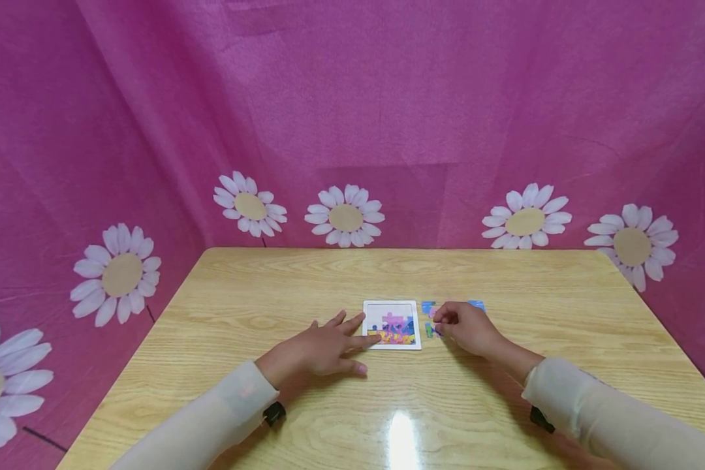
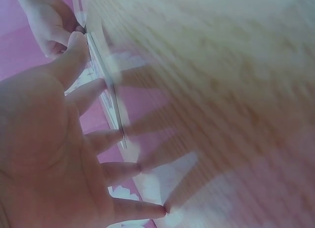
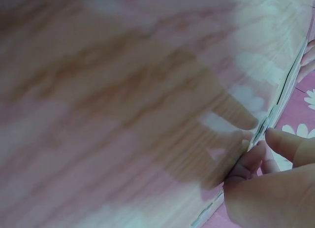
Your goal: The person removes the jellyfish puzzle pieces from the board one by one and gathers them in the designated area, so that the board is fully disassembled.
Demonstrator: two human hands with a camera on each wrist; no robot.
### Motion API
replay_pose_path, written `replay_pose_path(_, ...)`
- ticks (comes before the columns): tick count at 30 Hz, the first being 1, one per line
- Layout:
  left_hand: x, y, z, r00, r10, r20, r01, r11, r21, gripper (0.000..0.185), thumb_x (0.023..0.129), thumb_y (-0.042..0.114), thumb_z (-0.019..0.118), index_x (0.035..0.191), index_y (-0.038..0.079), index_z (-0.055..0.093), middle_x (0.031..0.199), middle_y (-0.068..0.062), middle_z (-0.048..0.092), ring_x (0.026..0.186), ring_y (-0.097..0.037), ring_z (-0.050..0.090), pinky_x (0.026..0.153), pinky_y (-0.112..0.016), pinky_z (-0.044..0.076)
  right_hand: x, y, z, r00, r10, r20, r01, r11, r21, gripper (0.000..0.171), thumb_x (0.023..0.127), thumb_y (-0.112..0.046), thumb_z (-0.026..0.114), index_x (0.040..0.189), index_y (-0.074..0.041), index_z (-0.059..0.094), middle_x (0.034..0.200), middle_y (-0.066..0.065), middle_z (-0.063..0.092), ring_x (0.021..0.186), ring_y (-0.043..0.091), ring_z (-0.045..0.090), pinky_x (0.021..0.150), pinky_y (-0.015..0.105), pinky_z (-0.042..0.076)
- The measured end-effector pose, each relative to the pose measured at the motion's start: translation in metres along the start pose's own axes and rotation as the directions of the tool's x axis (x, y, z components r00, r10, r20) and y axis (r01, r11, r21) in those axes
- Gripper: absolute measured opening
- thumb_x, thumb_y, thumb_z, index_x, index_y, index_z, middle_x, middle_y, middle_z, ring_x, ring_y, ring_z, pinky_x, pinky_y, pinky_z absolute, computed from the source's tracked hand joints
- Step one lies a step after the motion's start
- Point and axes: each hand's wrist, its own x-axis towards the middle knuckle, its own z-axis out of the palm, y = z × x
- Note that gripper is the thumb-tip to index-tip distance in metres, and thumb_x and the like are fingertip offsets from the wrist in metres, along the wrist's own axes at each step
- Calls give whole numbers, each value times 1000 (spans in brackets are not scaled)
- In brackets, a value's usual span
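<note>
Two hands at work on one wooden table [image 1: 505, 281], seen from above in the head view.

Item: puzzle board [image 1: 391, 324], small, white-rimmed, lying flat at the centre of the frame, its picture partly filled in with pink, blue and yellow.

Item: loose puzzle pieces [image 1: 429, 308], blue, green and pink, scattered on the table just right of the board, partly hidden by the right hand.

Left hand [image 1: 320, 347]: lower centre of the frame, palm down on the table, fingers spread and straight, the forefinger tip touching the lower left edge of the board. The left wrist view shows the same hand [image 2: 54, 154] with fingers splayed against the tabletop and the board's edge; it holds nothing.

Right hand [image 1: 467, 326]: just right of the board, fingers curled down onto the loose pieces. The right wrist view shows the fingertips [image 3: 251, 161] bunched at a thin edge on the table; the picture is blurred, and whether a piece is actually pinched cannot be told.

Surroundings: pink cloth backdrop [image 1: 388, 98] printed with white daisies [image 1: 345, 217], rising behind and beside the table. Pale long sleeves [image 1: 211, 418] on both arms.
</note>
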Motion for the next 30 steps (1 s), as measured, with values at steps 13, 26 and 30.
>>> replay_pose_path(13, 0, 2, -4, 1000, 7, -24, -7, 1000, 9, 66, 97, 68, 51, 158, 50, 33, 174, -3, 13, 159, -39, 8, 114, -76, 21, 4, -7, -4, 1000, -1, 18, 0, 999, 38, 5, 93, -1, 73, 98, 0, 71, 84, 4, 67, 77, 14, 57, 63, 24, 45)
replay_pose_path(26, 5, 12, -2, 1000, 21, -16, -21, 1000, 12, 68, 96, 70, 51, 159, 50, 31, 173, 2, 15, 160, -34, 7, 117, -73, 19, 16, -25, 11, 997, -62, 46, 59, 997, 53, 6, 95, -2, 71, 101, 0, 71, 87, 4, 67, 80, 15, 59, 68, 28, 50)
replay_pose_path(30, 6, 14, -2, 1000, 21, -20, -21, 1000, 19, 69, 96, 70, 51, 159, 50, 32, 173, 4, 14, 160, -35, 7, 116, -73, 20, 18, -31, 19, 995, -83, 58, 79, 995, 62, 6, 94, 0, 71, 100, 0, 71, 85, 3, 67, 80, 14, 59, 70, 29, 48)
